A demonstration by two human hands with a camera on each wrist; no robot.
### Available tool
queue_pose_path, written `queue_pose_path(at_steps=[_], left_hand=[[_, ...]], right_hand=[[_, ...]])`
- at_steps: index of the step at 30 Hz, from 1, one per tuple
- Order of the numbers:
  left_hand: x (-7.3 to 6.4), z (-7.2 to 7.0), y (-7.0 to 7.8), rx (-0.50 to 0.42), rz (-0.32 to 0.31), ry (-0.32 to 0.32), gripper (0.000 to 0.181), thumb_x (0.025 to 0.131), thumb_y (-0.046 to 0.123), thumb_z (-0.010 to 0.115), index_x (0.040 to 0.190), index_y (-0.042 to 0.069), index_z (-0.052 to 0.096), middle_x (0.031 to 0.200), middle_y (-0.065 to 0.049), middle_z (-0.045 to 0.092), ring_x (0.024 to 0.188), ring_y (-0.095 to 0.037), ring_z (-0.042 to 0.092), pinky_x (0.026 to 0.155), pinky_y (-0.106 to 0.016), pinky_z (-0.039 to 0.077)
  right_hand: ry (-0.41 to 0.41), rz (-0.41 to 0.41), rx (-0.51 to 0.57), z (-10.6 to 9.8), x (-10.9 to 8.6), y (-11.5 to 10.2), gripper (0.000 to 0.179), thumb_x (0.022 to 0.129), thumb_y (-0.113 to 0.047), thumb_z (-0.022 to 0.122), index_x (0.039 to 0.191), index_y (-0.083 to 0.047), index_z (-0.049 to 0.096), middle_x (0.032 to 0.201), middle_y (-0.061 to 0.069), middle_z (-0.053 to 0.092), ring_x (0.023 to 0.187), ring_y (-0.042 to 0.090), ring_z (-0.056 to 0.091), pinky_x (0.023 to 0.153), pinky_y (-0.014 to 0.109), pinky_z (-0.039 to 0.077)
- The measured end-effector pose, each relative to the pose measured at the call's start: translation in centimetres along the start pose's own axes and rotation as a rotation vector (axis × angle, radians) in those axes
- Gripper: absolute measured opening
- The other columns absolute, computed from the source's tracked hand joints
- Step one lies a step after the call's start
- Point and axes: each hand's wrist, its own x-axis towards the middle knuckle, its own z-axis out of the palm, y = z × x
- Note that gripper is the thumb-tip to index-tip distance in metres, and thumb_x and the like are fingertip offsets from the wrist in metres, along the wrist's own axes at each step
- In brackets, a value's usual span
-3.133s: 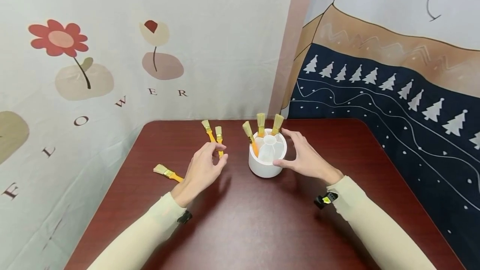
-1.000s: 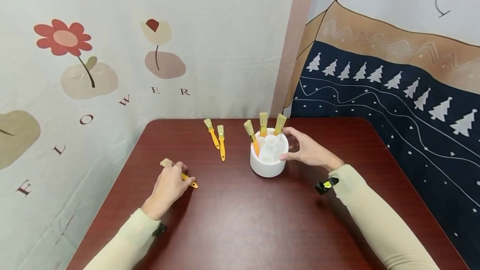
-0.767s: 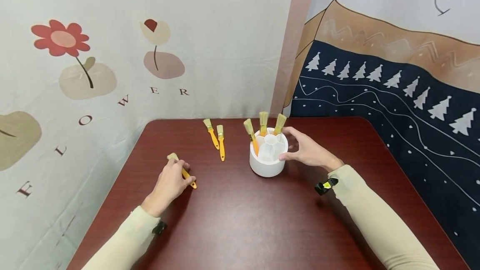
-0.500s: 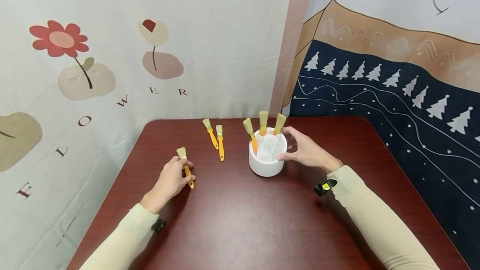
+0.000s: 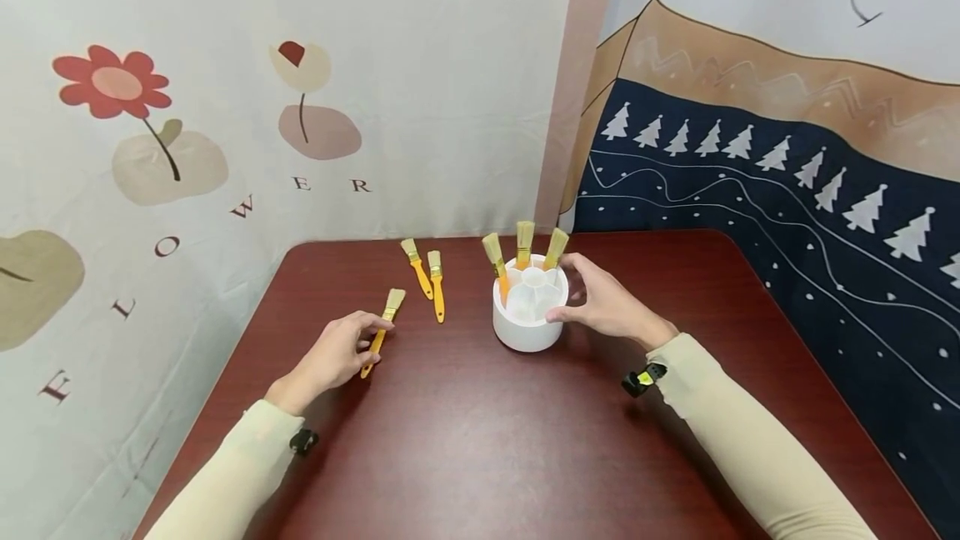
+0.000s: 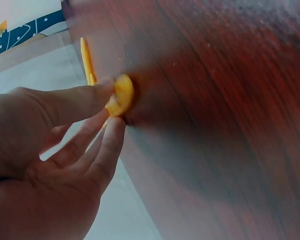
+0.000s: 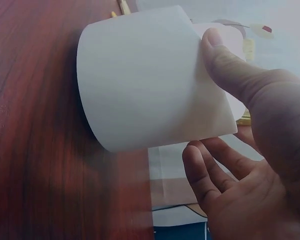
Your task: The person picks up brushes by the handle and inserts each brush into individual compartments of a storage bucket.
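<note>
My left hand (image 5: 341, 352) pinches a flat paintbrush (image 5: 380, 338) by its yellow handle, between thumb and fingers. Its pale bristles (image 5: 395, 299) point away to the upper right; in the left wrist view the rounded handle end (image 6: 124, 92) sticks out past the thumb. My right hand (image 5: 611, 305) holds a round white brush holder (image 5: 528, 336), thumb at the near rim and fingers at the far right side. Inside the holder are petal-shaped compartments. Three brushes (image 5: 495, 257) stand in it, bristles up. The right wrist view shows the thumb (image 7: 217, 52) over the rim.
Two more yellow-handled brushes (image 5: 437, 286) lie side by side on the dark red table (image 5: 480, 448), between the left hand and the holder. A flower-printed cloth (image 5: 435, 107) hangs behind, and a navy tree-patterned one (image 5: 750, 182) hangs to the right.
My left hand went from near the two lying brushes to the left one, took hold of it and turned it until its bristles point up-right. My right hand stays at the holder.
</note>
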Motion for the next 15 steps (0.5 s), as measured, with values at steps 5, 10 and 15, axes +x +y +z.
queue_pose_path(at_steps=[5,10,15], left_hand=[[-0.30,-0.13,-0.11,0.039,0.047,-0.012,0.049,0.095,-0.019,0.079,0.138,0.005,0.080,0.138,-0.020,0.077,0.125,-0.040,0.079,0.097,-0.050,0.072],[-0.53,-0.31,0.09,0.072,0.084,0.001,0.053,0.090,-0.022,0.080,0.134,0.008,0.082,0.131,-0.015,0.080,0.122,-0.038,0.078,0.098,-0.054,0.071],[-0.33,-0.17,0.49,0.080,0.084,0.015,0.050,0.090,-0.006,0.094,0.136,0.009,0.081,0.131,-0.013,0.079,0.119,-0.035,0.078,0.104,-0.058,0.067]], right_hand=[[0.016,-0.005,-0.013,0.23,-0.19,-0.13,0.097,0.090,-0.033,0.104,0.166,-0.009,0.048,0.154,0.015,0.067,0.128,0.032,0.070,0.113,0.055,0.067],[0.028,-0.018,-0.017,0.44,-0.41,-0.37,0.097,0.090,-0.033,0.104,0.165,-0.008,0.048,0.154,0.015,0.066,0.126,0.032,0.069,0.111,0.054,0.067],[0.032,-0.013,-0.020,0.56,-0.75,-0.60,0.096,0.092,-0.035,0.103,0.165,-0.007,0.047,0.152,0.016,0.064,0.125,0.034,0.067,0.110,0.053,0.067]])
